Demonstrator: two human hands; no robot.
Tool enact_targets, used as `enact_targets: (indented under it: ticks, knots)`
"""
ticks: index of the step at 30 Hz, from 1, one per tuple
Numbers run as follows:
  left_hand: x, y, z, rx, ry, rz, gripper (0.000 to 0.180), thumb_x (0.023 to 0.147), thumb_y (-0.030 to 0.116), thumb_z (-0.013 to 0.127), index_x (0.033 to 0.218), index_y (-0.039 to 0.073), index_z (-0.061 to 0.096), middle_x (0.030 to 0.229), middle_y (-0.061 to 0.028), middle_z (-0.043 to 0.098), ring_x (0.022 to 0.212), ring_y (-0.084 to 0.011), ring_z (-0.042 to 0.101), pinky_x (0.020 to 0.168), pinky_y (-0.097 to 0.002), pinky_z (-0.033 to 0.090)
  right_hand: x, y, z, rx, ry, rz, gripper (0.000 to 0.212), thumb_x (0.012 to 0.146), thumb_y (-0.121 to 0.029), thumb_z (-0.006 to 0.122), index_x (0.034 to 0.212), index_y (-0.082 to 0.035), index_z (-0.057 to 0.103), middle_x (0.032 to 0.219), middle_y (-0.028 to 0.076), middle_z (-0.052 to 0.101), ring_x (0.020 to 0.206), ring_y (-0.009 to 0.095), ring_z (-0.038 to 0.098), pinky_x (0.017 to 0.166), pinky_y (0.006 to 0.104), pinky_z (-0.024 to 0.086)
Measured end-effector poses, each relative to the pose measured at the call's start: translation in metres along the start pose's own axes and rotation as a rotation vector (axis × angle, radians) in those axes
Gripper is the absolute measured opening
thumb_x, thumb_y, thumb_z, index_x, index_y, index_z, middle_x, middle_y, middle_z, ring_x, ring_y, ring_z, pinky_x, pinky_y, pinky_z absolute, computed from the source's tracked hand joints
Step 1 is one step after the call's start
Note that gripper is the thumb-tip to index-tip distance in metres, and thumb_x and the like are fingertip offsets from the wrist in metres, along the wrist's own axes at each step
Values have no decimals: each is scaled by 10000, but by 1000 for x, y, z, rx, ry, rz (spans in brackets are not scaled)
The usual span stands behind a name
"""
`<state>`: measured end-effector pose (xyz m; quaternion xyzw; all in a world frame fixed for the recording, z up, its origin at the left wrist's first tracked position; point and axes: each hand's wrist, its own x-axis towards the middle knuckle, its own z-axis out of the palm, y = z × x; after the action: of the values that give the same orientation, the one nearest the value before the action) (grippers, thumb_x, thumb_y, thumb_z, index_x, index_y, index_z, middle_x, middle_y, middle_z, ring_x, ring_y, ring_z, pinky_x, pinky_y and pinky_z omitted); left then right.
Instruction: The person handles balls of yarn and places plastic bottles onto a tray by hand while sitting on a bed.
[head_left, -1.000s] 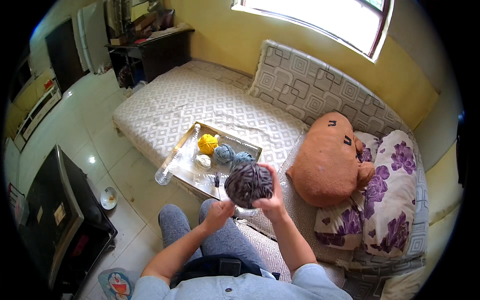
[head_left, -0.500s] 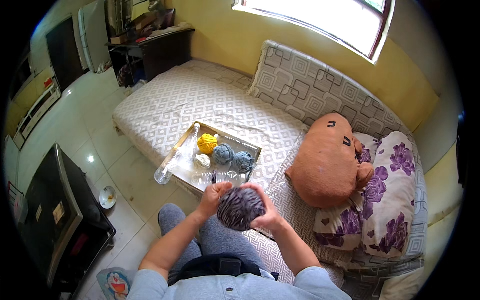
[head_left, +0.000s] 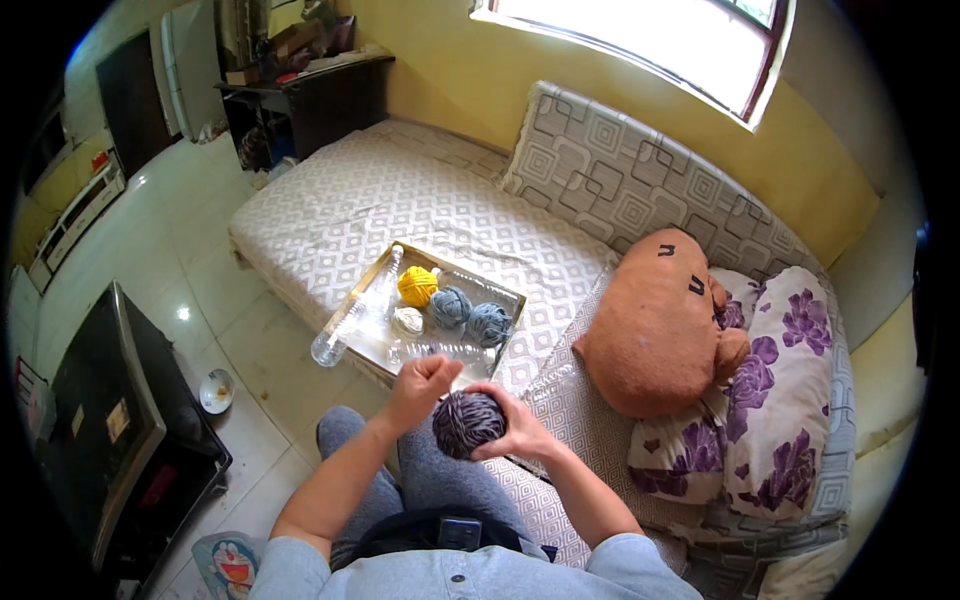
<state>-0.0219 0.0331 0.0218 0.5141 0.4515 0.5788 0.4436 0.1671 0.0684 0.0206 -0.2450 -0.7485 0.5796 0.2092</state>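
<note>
Yarn ball (head_left: 466, 426) lower, nearly round

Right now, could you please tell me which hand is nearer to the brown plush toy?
Right. The right hand, holding the dark yarn ball, is to the left of the brown plush toy; the left hand, closed in a fist, is farther left.

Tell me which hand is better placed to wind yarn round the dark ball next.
Left, most likely: the right hand is curled around the dark ball, while the left hand is closed beside it without gripping it, so seems freer to circle. Whether it pinches a strand is unclear.
</note>
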Motion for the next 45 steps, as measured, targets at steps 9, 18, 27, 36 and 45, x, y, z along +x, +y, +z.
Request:
enact_targets:
  ticks: [9, 18, 27, 36, 45]
  knots:
    - [-41, -72, 18, -67, -78, -115, 432, 921, 348, 447, 661, 16, 544, 548, 43, 439, 527, -55, 403, 472, -251, 336, 17, -37, -10, 749, 371, -246, 876, 448, -91, 755, 1229, -48, 361, 1100, 114, 497, 1007, 221, 530, 892, 319, 429]
    - [-15, 2, 4, 142, -119, 35, 372, 891, 270, 526, 605, 35, 485, 527, 35, 395, 528, -46, 350, 447, -260, 308, 6, 9, -10, -222, 198, -47, 839, 466, -247, 806, 1183, -46, 421, 1078, 121, 491, 1002, 219, 505, 902, 339, 399]
    - [-28, -49, 25, 60, 33, 71, 370, 921, 318, 459, 722, 31, 581, 596, 49, 487, 571, -40, 416, 493, -229, 348, 2, -41, -5, 858, 220, -173, 936, 421, -126, 811, 1230, -32, 350, 1129, 119, 476, 1055, 223, 501, 913, 341, 418]
    - [-24, 4, 13, 92, -114, 13, 388, 892, 272, 526, 587, 50, 434, 536, 64, 365, 531, -30, 320, 444, -238, 277, 4, -7, -13, -124, 232, -34, 803, 466, -211, 795, 1171, -50, 446, 1068, 105, 497, 1018, 229, 497, 911, 323, 389]
    - [-29, -49, 24, -36, 8, -2, 422, 918, 354, 456, 618, 59, 485, 561, 64, 425, 541, -24, 352, 460, -214, 281, 6, -41, -7, 809, 203, -207, 907, 441, -103, 799, 1231, -36, 359, 1102, 103, 496, 1034, 201, 509, 917, 302, 399]
